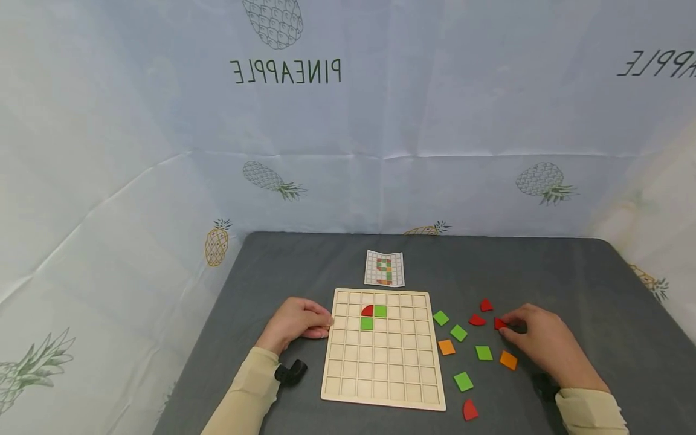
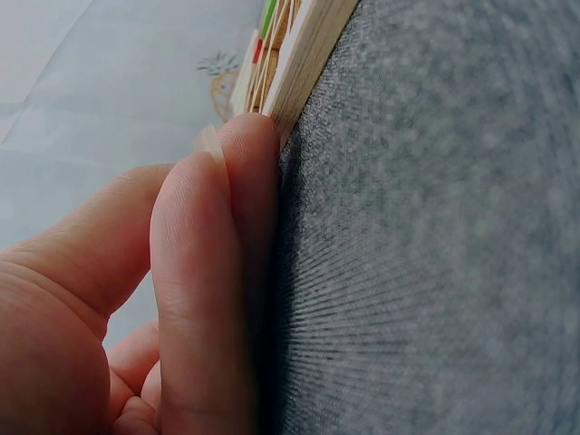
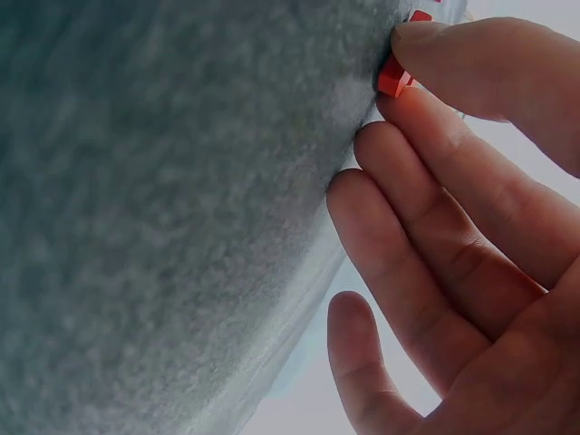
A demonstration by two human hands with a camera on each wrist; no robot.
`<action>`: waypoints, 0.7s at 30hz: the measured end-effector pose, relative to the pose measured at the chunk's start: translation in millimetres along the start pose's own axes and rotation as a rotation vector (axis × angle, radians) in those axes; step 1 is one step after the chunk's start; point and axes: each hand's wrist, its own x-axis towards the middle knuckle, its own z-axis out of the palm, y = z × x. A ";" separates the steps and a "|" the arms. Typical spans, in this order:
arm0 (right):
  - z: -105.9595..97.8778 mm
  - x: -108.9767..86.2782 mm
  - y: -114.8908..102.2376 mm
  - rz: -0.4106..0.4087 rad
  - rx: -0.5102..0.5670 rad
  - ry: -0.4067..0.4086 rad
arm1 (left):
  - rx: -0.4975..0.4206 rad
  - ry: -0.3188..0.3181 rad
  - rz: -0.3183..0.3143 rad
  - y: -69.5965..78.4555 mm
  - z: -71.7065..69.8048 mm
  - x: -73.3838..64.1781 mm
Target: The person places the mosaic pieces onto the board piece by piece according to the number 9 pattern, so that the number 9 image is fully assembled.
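A wooden grid board (image 1: 382, 356) lies on the dark table, with a red quarter-circle tile (image 1: 367, 310) and two green square tiles (image 1: 380, 311) in its upper cells. At the board's left edge, my left hand (image 1: 296, 323) holds the rim with bent fingers; the left wrist view shows a fingertip against the wooden edge (image 2: 304, 59). Right of the board, my right hand (image 1: 538, 335) pinches a red quarter-circle tile (image 1: 499, 324) between thumb and index finger. In the right wrist view that red tile (image 3: 394, 77) is partly hidden by the thumb.
Behind the board lies a small pattern card (image 1: 383, 269) with a coloured grid figure. Loose green tiles (image 1: 484, 353), orange tiles (image 1: 508, 360) and red quarter-circle tiles (image 1: 470, 409) are scattered between the board and my right hand. A pineapple-print cloth (image 1: 380, 121) hangs behind the table.
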 end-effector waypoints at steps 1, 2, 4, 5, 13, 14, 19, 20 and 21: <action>0.1 0.7 -0.5 0.000 -0.001 -0.003 | 0.000 0.001 -0.002 -0.2 0.1 0.3; 0.2 1.3 -1.2 -0.003 -0.001 -0.005 | 0.001 0.003 -0.005 -0.4 0.2 0.6; 0.2 2.4 -3.3 -0.011 0.001 -0.003 | 0.004 0.006 -0.010 -0.7 0.4 1.1; 0.0 3.0 -4.9 -0.016 0.002 -0.001 | 0.005 0.007 -0.013 -0.8 0.5 1.3; 1.0 11.9 -31.6 -0.070 0.005 0.032 | -0.001 0.007 -0.019 -1.0 -1.1 0.4; 1.8 13.7 -35.6 -0.076 0.007 0.033 | -0.004 0.005 -0.020 -1.0 -1.2 0.2; 7.9 22.3 -56.7 -0.105 0.025 0.041 | -0.010 0.001 -0.023 -1.1 -1.1 0.4; 9.4 23.9 -61.0 -0.112 0.029 0.044 | -0.010 0.000 -0.022 -1.0 -1.0 0.6; 11.2 25.2 -65.6 -0.120 0.033 0.047 | -0.009 -0.001 -0.022 -1.1 -0.8 1.0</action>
